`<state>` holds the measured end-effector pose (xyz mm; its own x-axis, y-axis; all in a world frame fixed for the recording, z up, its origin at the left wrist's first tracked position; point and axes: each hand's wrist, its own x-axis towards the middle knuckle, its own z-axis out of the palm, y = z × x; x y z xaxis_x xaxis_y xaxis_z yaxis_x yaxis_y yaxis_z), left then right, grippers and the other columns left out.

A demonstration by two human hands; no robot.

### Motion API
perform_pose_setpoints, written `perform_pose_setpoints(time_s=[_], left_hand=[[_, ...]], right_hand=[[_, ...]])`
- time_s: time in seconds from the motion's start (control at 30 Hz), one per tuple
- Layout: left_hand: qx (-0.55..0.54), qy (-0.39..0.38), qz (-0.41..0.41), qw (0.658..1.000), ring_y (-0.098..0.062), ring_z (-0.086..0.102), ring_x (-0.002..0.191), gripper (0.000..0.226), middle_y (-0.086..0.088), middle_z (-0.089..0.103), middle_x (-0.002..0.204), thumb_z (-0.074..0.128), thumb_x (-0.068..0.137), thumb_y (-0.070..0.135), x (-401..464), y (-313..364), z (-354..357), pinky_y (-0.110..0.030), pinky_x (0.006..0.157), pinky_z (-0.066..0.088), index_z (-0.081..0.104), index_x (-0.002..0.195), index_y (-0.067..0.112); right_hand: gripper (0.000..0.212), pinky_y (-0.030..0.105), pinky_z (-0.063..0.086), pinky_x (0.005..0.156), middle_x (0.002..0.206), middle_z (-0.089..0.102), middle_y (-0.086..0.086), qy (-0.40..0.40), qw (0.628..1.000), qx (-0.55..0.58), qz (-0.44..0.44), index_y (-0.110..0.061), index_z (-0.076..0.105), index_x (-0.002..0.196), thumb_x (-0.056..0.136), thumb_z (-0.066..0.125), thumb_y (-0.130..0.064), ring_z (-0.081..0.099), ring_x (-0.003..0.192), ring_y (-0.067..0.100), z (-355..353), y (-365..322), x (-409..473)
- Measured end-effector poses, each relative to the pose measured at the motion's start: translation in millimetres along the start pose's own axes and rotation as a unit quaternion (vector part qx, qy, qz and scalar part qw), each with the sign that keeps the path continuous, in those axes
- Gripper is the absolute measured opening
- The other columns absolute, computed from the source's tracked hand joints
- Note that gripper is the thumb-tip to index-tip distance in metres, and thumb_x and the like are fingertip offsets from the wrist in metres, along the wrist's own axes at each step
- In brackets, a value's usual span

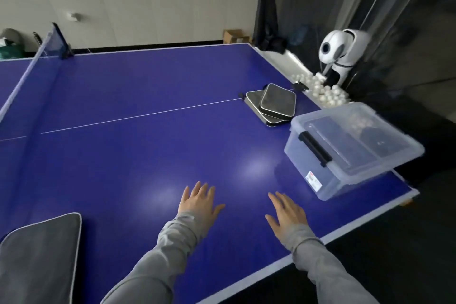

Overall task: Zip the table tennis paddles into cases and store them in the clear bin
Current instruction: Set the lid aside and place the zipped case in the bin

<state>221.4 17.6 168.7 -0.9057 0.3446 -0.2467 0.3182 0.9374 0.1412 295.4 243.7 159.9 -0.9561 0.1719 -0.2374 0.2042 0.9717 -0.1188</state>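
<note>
Head view: both hands, left (197,201) and right (287,213), lie flat, grip slack and empty, on the table (148,150). Bin (345,148) overhangs its right edge, label unreadable; two cases (272,103) just behind it.

So you've got a light grey long-sleeve top on, looks like a soft sweatshirt-type fabric, plain with no logos or print showing anywhere. The left sleeve (158,249) bunches into a bunch of folds right behind the wrist, on the side nearer the big grey case (39,254), and its cuff looks ribbed or at least a bit tighter than the rest. The right sleeve (318,261), the one further from that case, wrinkles up the same way at the cuff. Your left hand (199,202) and right hand (286,215) are both bare, no gloves. Can't make out any rings or a watch, it's too blurry for that.
</note>
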Motion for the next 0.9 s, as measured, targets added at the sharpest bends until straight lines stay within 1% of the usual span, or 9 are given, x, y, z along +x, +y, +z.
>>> perform_pose_setpoints(time_s=[0.1,0.27,0.37,0.47,0.57,0.63,0.7,0.8,0.9], left_hand=[[-0.002,0.014,0.026,1.0,-0.018,0.008,0.146,0.064,0.001,0.019,0.156,0.028,0.095,0.056,6,78,-8,-0.042,0.118,0.005,0.019,0.147,0.019],[-0.022,0.034,0.076,0.996,-0.017,0.009,0.146,0.063,0.002,0.021,0.155,0.029,0.096,0.053,14,201,-19,-0.042,0.118,0.006,0.018,0.147,0.019],[-0.032,0.047,0.086,0.995,-0.017,0.01,0.146,0.062,0.001,0.022,0.155,0.029,0.096,0.053,22,250,-28,-0.042,0.119,0.006,0.019,0.147,0.019],[-0.019,0.061,0.086,0.994,-0.018,0.011,0.145,0.062,0.0,0.024,0.155,0.027,0.096,0.053,38,282,-40,-0.042,0.118,0.007,0.02,0.147,0.018],[-0.005,0.077,0.087,0.993,-0.018,0.013,0.145,0.061,0.001,0.026,0.153,0.026,0.096,0.054,65,306,-49,-0.042,0.118,0.008,0.023,0.145,0.019],[-0.014,0.086,0.084,0.993,-0.017,0.014,0.145,0.061,0.001,0.028,0.152,0.028,0.095,0.054,86,319,-52,-0.042,0.118,0.009,0.026,0.144,0.018],[-0.024,0.089,0.074,0.993,-0.017,0.011,0.145,0.062,0.001,0.027,0.153,0.028,0.095,0.055,112,331,-52,-0.042,0.117,0.008,0.025,0.144,0.018],[-0.031,0.091,0.056,0.994,-0.018,0.007,0.146,0.064,0.001,0.021,0.155,0.026,0.095,0.056,151,344,-49,-0.042,0.117,0.007,0.021,0.146,0.018],[-0.026,0.097,0.033,0.994,-0.019,0.01,0.145,0.065,-0.001,0.023,0.154,0.026,0.094,0.058,189,353,-49,-0.042,0.117,0.009,0.023,0.145,0.017]], right_hand=[[0.059,0.035,0.021,0.114,0.156,0.013,-0.004,0.031,0.999,0.007,0.01,-0.026,0.011,0.147,0.096,0.037,-0.041,0.011,0.144,0.013,-26,64,-19],[0.058,0.035,0.03,0.11,0.15,0.027,0.001,0.084,0.995,0.019,0.055,-0.022,0.02,0.145,0.094,0.043,-0.04,0.024,0.139,0.017,-62,174,-49],[0.06,0.037,0.029,0.112,0.152,0.024,0.001,0.084,0.992,0.025,0.086,-0.022,0.017,0.146,0.094,0.042,-0.04,0.02,0.142,0.018,-72,229,-59],[0.06,0.037,0.026,0.114,0.155,0.019,0.0,0.076,0.992,0.024,0.1,-0.023,0.015,0.146,0.095,0.04,-0.042,0.015,0.144,0.017,-81,269,-55],[0.06,0.037,0.025,0.114,0.155,0.018,0.0,0.073,0.992,0.016,0.103,-0.022,0.014,0.147,0.096,0.039,-0.041,0.014,0.144,0.018,-91,301,-38],[0.059,0.037,0.026,0.113,0.153,0.021,0.0,0.082,0.992,0.011,0.1,-0.021,0.015,0.146,0.096,0.039,-0.041,0.017,0.142,0.018,-99,318,-21],[0.059,0.037,0.028,0.112,0.152,0.023,0.0,0.091,0.991,0.009,0.095,-0.022,0.015,0.146,0.095,0.039,-0.04,0.021,0.141,0.017,-108,336,4],[0.059,0.036,0.028,0.111,0.153,0.022,0.001,0.097,0.991,0.001,0.089,-0.021,0.014,0.147,0.096,0.039,-0.038,0.019,0.142,0.016,-123,361,45],[0.06,0.036,0.034,0.106,0.15,0.027,0.002,0.095,0.992,-0.008,0.085,-0.019,0.016,0.147,0.095,0.042,-0.037,0.024,0.14,0.018,-140,386,83]])
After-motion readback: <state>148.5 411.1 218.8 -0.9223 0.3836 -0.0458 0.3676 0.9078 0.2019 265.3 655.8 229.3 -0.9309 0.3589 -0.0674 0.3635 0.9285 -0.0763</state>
